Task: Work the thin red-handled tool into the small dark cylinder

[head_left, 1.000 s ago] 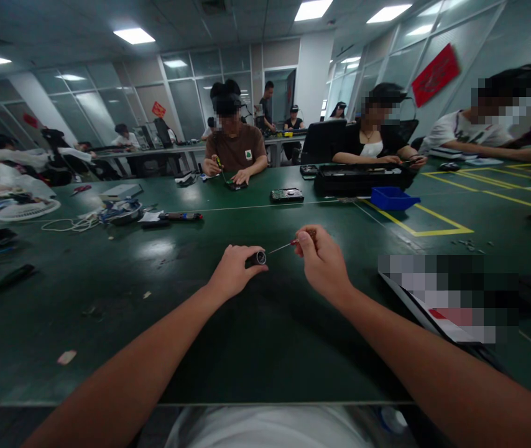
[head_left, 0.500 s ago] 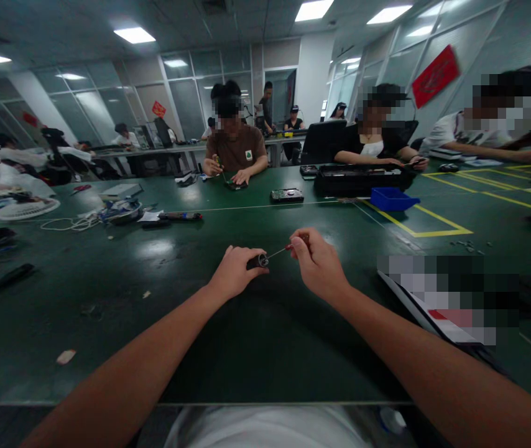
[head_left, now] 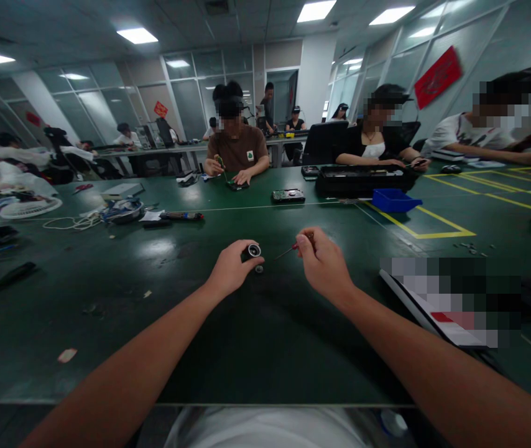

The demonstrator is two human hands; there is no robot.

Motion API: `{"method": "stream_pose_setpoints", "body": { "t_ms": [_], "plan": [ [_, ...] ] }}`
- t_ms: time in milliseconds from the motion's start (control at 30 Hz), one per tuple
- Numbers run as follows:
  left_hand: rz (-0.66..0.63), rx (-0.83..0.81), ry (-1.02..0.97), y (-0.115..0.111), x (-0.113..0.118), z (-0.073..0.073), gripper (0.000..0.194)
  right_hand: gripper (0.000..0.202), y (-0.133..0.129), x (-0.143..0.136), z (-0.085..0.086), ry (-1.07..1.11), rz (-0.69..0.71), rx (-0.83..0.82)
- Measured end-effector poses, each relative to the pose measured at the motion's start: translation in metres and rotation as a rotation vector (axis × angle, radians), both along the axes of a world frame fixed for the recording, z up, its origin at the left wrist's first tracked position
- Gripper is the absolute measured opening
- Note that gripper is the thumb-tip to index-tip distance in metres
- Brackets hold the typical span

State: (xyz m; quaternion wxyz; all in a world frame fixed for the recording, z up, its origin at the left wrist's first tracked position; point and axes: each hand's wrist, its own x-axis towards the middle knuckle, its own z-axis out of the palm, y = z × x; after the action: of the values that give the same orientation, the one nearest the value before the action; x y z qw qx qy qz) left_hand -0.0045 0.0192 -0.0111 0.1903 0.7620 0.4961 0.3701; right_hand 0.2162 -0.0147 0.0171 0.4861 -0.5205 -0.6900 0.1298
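Observation:
My left hand (head_left: 230,266) is closed around a small dark cylinder (head_left: 254,250), whose round, silver-rimmed open end faces me and to the right. Just below that end, by my thumb, is a small round greyish piece (head_left: 259,269) that seems to lie on the table. In my right hand (head_left: 320,258) is a thin screwdriver (head_left: 286,252) with a reddish handle. Its shaft points left and down, and the tip is apart from the cylinder. My fingers hide most of the cylinder's body and most of the screwdriver's handle.
The green table (head_left: 228,354) carries a hard drive (head_left: 288,195), a blue bin (head_left: 395,200) and a long black case (head_left: 363,180). Cables (head_left: 79,221) lie at left, loose screws (head_left: 470,247) at right. A co-worker (head_left: 236,146) sits opposite.
The screwdriver tip has come away from the cylinder as my right hand moved slightly right. The cylinder's end has turned up, and the small round piece now shows below it.

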Motion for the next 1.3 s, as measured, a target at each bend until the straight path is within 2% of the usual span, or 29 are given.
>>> {"method": "stream_pose_setpoints", "body": {
  "t_ms": [133, 267, 400, 500, 633, 767, 933, 1067, 1300],
  "plan": [
    [0.047, -0.067, -0.164, 0.001, -0.001, 0.002, 0.038, 0.024, 0.0, 0.001, 0.0, 0.011, -0.001, -0.011],
    [0.083, -0.144, -0.221, 0.001, -0.004, 0.005, 0.033, 0.024, 0.0, 0.001, -0.001, 0.015, 0.022, -0.021],
    [0.074, -0.111, -0.035, -0.003, -0.006, 0.013, 0.027, 0.024, 0.0, 0.0, -0.002, 0.015, 0.036, -0.024],
    [0.013, -0.053, 0.135, -0.004, -0.007, 0.016, 0.023, 0.024, 0.001, 0.0, -0.002, 0.012, 0.039, -0.031],
    [-0.068, -0.084, 0.384, -0.004, -0.008, 0.012, 0.027, 0.024, 0.001, 0.0, -0.002, -0.004, 0.038, -0.045],
    [-0.061, -0.126, 0.609, -0.004, -0.009, 0.007, 0.036, 0.024, 0.0, 0.0, -0.002, -0.007, 0.046, -0.045],
    [-0.096, -0.131, 0.748, -0.003, -0.006, 0.003, 0.032, 0.023, -0.001, -0.001, -0.001, 0.0, 0.058, -0.05],
    [-0.074, -0.112, 0.642, -0.001, -0.006, 0.002, 0.027, 0.024, -0.001, -0.001, -0.001, 0.001, 0.066, -0.061],
    [0.047, -0.12, 0.051, 0.008, -0.013, 0.006, 0.021, 0.024, -0.001, 0.001, -0.001, 0.002, 0.068, -0.045]
  ]
}}
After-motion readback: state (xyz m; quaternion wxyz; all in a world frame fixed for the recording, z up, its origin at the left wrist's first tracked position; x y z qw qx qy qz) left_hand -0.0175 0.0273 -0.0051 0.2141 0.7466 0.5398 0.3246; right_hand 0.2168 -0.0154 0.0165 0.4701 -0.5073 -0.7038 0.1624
